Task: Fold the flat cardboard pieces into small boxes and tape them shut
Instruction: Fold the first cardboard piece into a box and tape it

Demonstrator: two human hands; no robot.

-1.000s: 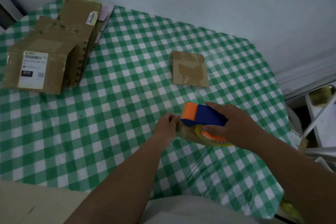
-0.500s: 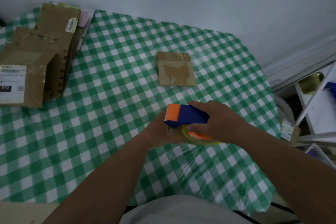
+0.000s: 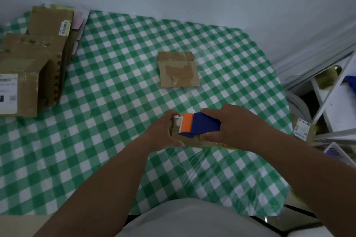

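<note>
We see the right hand wrapped around the blue body of the tape dispenser, fingers over its top and thumb on the near side; the orange cutter end points left. The yellowish tape roll shows only as a thin edge under this hand. The left hand grips the left end of a small cardboard box, fingers curled over its far edge and thumb along its near side. The dispenser sits on top of this box, and both are held low over the worktop, near its front right portion; we cannot tell whether the box touches the surface. The worktop carries a green-and-white checked cloth. Beyond the hands, toward the wall, a flat cardboard piece lies on the cloth, well apart from the box. At the far left, a stack of cardboard boxes with shipping labels rests on the worktop.
</note>
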